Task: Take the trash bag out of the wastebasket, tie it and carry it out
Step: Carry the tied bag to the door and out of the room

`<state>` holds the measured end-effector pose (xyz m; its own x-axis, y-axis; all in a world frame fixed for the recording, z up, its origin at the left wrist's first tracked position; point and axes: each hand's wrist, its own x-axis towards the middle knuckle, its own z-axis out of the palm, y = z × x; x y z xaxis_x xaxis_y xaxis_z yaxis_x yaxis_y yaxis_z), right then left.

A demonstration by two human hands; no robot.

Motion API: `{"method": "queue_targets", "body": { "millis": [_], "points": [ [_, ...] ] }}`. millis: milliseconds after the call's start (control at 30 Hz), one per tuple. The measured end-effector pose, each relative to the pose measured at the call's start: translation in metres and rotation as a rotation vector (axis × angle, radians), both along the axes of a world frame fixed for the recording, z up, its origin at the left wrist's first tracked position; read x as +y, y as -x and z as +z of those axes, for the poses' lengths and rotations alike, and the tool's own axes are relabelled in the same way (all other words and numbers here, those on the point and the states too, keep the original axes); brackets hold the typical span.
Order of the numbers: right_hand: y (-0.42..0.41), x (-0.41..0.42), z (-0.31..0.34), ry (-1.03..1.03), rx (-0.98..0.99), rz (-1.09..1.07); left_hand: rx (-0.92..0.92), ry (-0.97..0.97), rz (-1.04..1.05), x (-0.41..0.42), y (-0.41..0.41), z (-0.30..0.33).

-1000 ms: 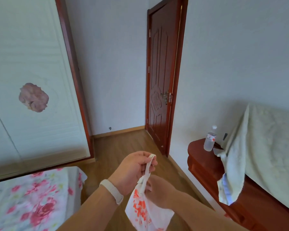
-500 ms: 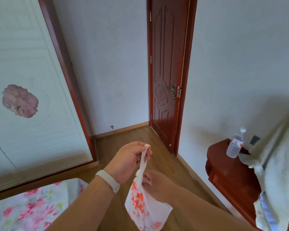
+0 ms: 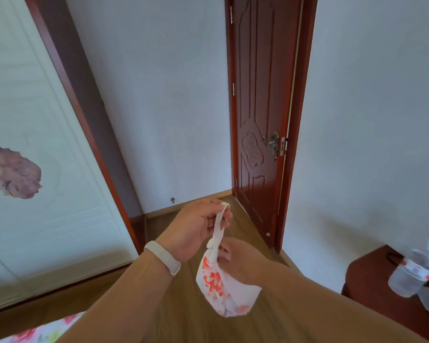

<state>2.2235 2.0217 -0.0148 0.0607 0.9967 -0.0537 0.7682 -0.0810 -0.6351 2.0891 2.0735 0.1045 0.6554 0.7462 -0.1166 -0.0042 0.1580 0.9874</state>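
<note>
- Low in the frame, just right of centre, hangs the trash bag [image 3: 224, 284]: small, white plastic with red print, held in the air over the wood floor [image 3: 208, 325], with no wastebasket in view.
- Its gathered handles [image 3: 219, 229] run as one twisted strip straight up from the bulging body, so the bag's long axis is near vertical.
- At the strip's top, the left hand [image 3: 196, 229], a pale band [image 3: 162, 257] on its wrist, is pinched shut on the handle end between thumb and fingertips.
- Directly beneath it, the right hand [image 3: 243, 262] is closed around the neck where the handles meet the body, fingers curled behind the plastic.
- Judgement: the bag is out of its bin and the tying looks in progress; whether a knot is drawn tight I cannot tell, as the right hand covers the neck.
- What the bag holds is hidden; the opaque plastic only shows a modest bulge.
- At the lower right edge, a plastic water bottle [image 3: 415, 273], blurred, stands on a dark red cabinet [image 3: 367, 278].
- At the lower left, a corner of flowered bedding [image 3: 35, 334] shows, with a white wardrobe door [image 3: 35, 120] above it.
- Farthest off, right of centre, stands the red-brown door [image 3: 258, 95], closed or nearly so, beyond both hands; carrying out would likely need a hand free for its lever handle [image 3: 270, 141].
</note>
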Motion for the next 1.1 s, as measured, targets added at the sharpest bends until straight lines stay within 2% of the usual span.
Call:
{"method": "queue_targets", "body": {
  "millis": [300, 500, 833, 967, 1100],
  "points": [
    [-0.062, 0.088, -0.006, -0.001, -0.032, -0.147, 0.002, 0.011, -0.032, 0.089, -0.072, -0.001],
    [-0.091, 0.130, -0.021, 0.080, -0.047, -0.241, -0.013, 0.042, -0.169, 0.166, -0.102, -0.023],
    [-0.113, 0.225, -0.020, 0.078, 0.001, -0.546, -0.028, 0.082, -0.555, 0.299, -0.155, -0.025],
    [-0.120, 0.260, -0.010, 0.047, 0.037, -0.689, -0.029, 0.072, -0.634, 0.338, -0.171, -0.022],
    [-0.126, 0.290, -0.008, 0.066, 0.074, -0.743, -0.029, 0.050, -0.657, 0.372, -0.191, -0.023]
  ]
}}
